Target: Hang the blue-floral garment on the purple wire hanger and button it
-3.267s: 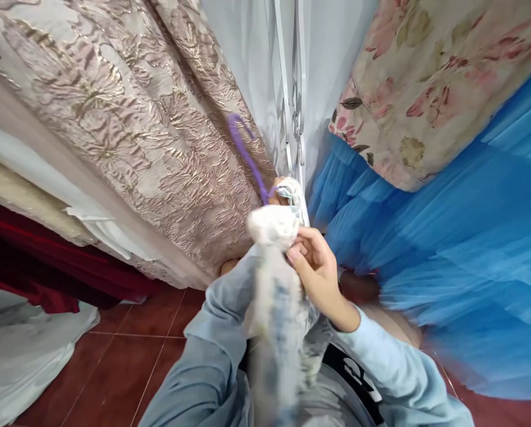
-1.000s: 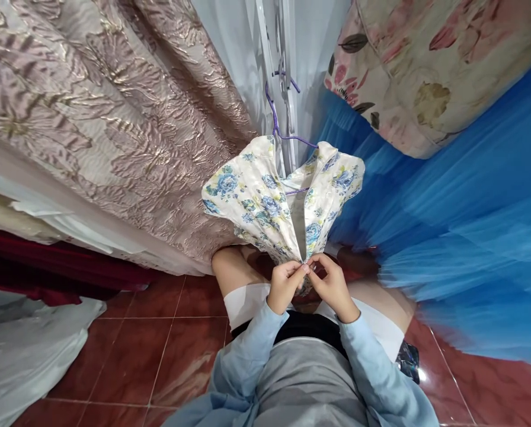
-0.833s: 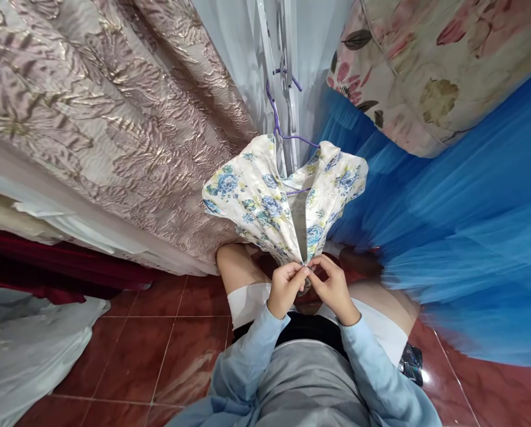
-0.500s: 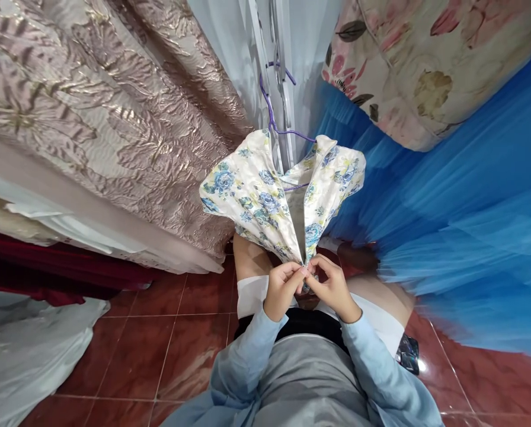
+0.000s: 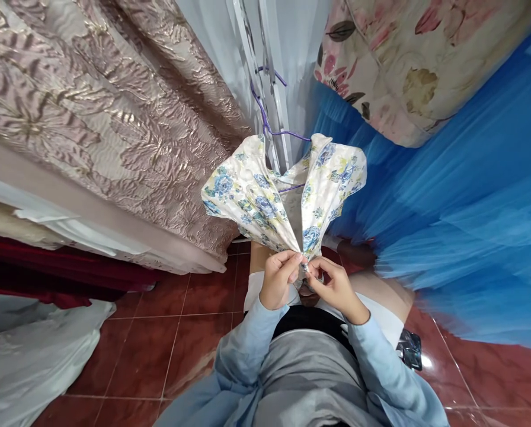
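Remotely, I see fingers of left hand (image 5: 277,280) and right hand (image 5: 338,288) pinch a floral garment (image 5: 265,204) on its purple hanger (image 5: 265,123) where the opening's edges meet; I judge it light, soft, best gripped there

Blue tulle (image 5: 461,249) crowds the right, pink brocade (image 5: 136,136) walls off the left, the blue-flowered garment (image 5: 256,201) blocks the way straight ahead, but over the red tiles (image 5: 136,356), outside the left sleeve (image 5: 239,344), there's room to pass!

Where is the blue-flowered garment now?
In the head view, the blue-flowered garment hangs near centre on the purple hanger, between pink brocade at left and blue tulle at right.
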Available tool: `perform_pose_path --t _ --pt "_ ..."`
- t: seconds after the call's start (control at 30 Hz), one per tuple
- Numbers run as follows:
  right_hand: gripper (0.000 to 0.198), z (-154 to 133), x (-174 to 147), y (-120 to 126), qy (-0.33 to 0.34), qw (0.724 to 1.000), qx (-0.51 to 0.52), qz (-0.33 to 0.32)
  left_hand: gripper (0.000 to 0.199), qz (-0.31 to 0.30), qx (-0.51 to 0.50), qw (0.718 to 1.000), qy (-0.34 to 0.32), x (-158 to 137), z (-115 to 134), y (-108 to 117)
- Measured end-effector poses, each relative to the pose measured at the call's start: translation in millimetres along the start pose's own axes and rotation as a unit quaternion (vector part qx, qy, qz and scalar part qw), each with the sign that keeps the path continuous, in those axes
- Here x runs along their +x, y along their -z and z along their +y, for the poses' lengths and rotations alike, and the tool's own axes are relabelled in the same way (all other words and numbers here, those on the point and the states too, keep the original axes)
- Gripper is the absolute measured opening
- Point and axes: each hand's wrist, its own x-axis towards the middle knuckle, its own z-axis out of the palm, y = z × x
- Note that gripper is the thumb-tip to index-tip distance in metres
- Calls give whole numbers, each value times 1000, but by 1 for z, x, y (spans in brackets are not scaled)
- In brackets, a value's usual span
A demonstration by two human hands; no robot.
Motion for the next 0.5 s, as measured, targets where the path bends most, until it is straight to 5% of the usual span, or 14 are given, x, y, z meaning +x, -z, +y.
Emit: perform_pose_path --t 0.5 --pt "11 -3 -2 5 -7 1000 -14 -10 40 -6 51 985 -165 54 87 -23"
